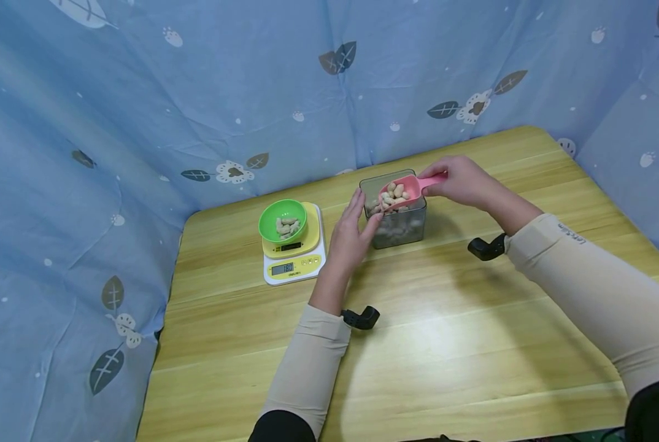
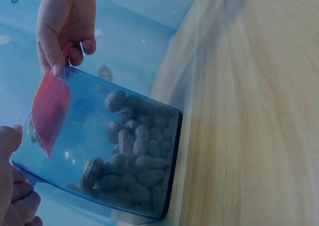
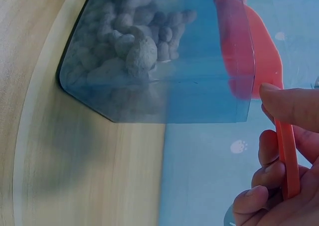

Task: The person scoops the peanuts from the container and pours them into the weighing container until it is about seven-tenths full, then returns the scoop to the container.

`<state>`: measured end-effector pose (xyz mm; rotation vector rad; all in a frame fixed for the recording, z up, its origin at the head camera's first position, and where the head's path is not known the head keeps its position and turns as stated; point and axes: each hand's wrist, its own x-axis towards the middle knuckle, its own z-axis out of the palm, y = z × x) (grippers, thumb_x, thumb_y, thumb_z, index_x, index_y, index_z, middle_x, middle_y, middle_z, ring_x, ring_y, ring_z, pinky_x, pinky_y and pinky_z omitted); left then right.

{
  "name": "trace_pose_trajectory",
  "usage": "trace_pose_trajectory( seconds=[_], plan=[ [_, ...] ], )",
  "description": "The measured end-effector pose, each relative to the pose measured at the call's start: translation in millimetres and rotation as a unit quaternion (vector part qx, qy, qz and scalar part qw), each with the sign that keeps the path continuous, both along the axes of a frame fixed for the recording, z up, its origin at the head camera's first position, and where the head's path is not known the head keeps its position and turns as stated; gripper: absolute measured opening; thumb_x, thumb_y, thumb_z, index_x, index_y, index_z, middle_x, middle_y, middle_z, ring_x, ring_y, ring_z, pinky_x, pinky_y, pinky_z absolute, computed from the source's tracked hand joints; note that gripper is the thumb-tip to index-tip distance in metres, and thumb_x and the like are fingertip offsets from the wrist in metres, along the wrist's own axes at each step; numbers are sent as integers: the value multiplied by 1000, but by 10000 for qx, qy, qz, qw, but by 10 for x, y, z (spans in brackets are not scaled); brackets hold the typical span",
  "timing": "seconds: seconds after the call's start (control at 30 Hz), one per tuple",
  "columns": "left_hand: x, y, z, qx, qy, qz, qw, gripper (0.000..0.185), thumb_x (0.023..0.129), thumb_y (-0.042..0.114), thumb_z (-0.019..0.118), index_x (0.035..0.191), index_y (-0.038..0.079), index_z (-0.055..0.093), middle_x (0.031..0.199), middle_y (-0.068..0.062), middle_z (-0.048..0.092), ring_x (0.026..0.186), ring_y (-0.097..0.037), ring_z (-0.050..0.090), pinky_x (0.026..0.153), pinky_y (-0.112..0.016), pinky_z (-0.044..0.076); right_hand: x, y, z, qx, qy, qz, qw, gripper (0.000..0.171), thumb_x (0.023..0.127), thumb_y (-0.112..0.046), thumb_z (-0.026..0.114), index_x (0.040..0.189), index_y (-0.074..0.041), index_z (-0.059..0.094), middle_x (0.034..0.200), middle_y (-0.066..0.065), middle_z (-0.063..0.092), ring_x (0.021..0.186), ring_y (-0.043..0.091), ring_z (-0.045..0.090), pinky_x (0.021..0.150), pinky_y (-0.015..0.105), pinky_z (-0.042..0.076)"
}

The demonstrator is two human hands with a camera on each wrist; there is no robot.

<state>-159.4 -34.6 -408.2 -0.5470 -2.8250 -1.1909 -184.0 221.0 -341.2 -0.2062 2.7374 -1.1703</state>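
A clear, smoky storage container [image 1: 400, 230] holding peanuts in their shells [image 2: 134, 161] stands on the table. My left hand [image 1: 350, 236] holds its left rim, with the thumb near the front corner. My right hand [image 1: 462, 182] grips the handle of a pink scoop [image 1: 409, 189], thumb on top and fingers curled below, as the right wrist view shows. Several peanuts lie in the scoop, which is tilted over the container's opening. Left of my left hand, a green bowl [image 1: 264, 221] with several peanuts rests on a yellow and white kitchen scale [image 1: 270, 274].
The scale's lit display [image 1: 282, 269] seems to show the digits 180. Under everything is a light wooden table [image 1: 418, 368]. A blue patterned curtain [image 1: 285, 92] hangs along its back and left sides. A black wrist camera [image 1: 486, 247] sits by each sleeve.
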Motion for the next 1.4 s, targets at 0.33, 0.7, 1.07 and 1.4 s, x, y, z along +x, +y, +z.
trace_pose_trajectory(
  seconds=[0.33,0.7,1.07,1.4],
  plan=[
    [9,-56,13,50,-112,6,9999,70,100,58,40,158,23,23,164,16,10,151,-20,21,122,-38,24,-14,-44,-32,-123,0,71,9999,36,91,-18,71,124,-4,67,125,20,62,105,29,50,79,37,44],
    [15,-258,48,167,-270,220,9993,69,100,57,40,158,25,20,164,18,11,151,-14,19,122,-40,24,-39,-78,51,-125,-165,40,9998,42,93,-27,69,130,-7,64,129,18,62,104,26,54,78,36,45],
    [14,-625,31,227,-118,632,9977,66,102,51,43,157,19,25,165,3,20,150,-17,21,122,-40,23,-69,-214,143,-70,87,121,9999,43,93,-32,68,129,-9,65,123,15,65,96,24,54,77,36,44],
    [41,-973,-16,467,79,979,9941,67,101,49,46,155,13,30,163,0,24,150,-21,23,122,-43,23,-97,-454,200,-238,221,268,9991,38,92,-26,70,127,-11,67,125,13,65,100,25,55,77,36,46]
  ],
)
